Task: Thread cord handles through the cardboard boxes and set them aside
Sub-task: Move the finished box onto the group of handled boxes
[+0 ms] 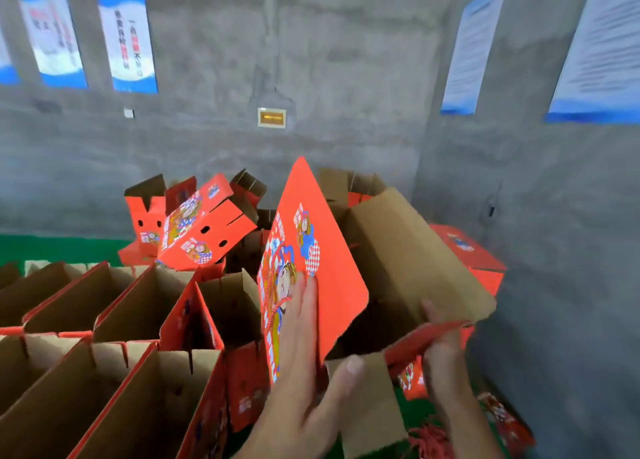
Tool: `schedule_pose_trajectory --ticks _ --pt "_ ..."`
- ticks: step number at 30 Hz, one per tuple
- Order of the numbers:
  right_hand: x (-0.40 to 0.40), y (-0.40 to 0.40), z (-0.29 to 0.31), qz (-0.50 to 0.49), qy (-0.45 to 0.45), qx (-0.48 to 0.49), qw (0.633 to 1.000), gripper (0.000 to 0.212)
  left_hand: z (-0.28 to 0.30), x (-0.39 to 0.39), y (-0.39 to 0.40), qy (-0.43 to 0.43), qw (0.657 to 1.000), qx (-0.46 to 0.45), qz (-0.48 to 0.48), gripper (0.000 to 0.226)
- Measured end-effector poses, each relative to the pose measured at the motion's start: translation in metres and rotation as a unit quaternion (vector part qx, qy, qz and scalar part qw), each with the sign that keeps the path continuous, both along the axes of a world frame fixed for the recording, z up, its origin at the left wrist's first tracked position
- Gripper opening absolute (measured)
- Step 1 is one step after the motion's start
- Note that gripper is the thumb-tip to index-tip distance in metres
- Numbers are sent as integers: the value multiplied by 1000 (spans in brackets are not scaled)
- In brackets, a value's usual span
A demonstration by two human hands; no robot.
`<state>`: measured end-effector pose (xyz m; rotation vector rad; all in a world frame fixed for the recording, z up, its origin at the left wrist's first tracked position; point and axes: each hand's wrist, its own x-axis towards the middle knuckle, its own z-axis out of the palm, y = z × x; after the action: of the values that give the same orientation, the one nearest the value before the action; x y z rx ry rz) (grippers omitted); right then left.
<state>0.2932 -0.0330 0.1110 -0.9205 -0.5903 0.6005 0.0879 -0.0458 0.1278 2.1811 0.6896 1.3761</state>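
- The left hand's fingers (306, 306) lie straight and together, flat against the printed red face of the held box (381, 257); its thumb (346, 372) curls round the box's lower edge onto a brown flap, so the panel is pinched between thumb and fingers.
- The right hand (443, 347) grips the box's right lower edge, fingers curled over a red flap; its fingertips are hidden inside the box.
- A red cord (273, 285) runs down the printed face just left of the left fingers.
- The held box is open, tilted up and away, its red panel corner pointing at the grey wall (311, 60).
- To the left stand rows of open boxes (104, 320), edges touching; tumbled boxes (197, 226) are piled behind them.
- More red cords (429, 438) lie on the green floor (52, 247) below the right forearm.
- Both forearms reach up from the lower frame.
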Motion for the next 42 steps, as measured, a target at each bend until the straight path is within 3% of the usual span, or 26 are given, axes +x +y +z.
schedule_pose_trajectory --ticks 1,3,7,12,16,19,23,30,33,35,38,42 --pt "0 4 25 2 -16 2 1000 43 14 5 9 -37 995 -22 -88 83" --pt "11 8 69 -27 -55 -2 998 36 48 9 27 -35 998 -21 -43 79" --pt "43 14 132 -103 -109 -30 988 20 105 43 54 -45 992 13 -115 70" --pt "84 -4 179 -129 -197 -2 972 29 166 90 70 -62 982 31 -178 64" --pt "121 -14 202 -214 -197 -48 955 48 186 140 83 -95 966 -3 -240 60" --pt "150 -13 197 -261 -221 -78 937 68 180 181 98 -128 964 -66 -223 59" --pt "179 -4 177 -288 -229 -120 922 71 155 226 114 -128 966 -92 -203 59" --pt "201 25 139 -157 -170 -153 961 77 124 255 148 -167 960 -130 -182 53" --pt "197 41 118 -75 -168 -86 979 45 115 254 165 -194 954 -156 -165 44" --pt "191 53 99 -109 -242 -80 961 21 112 249 179 -203 956 -175 -119 46" --pt "176 71 74 -190 -371 -102 903 18 115 237 196 -175 969 -159 -74 42" --pt "154 103 55 -179 -507 -109 836 9 118 210 198 -126 982 -136 -39 46"
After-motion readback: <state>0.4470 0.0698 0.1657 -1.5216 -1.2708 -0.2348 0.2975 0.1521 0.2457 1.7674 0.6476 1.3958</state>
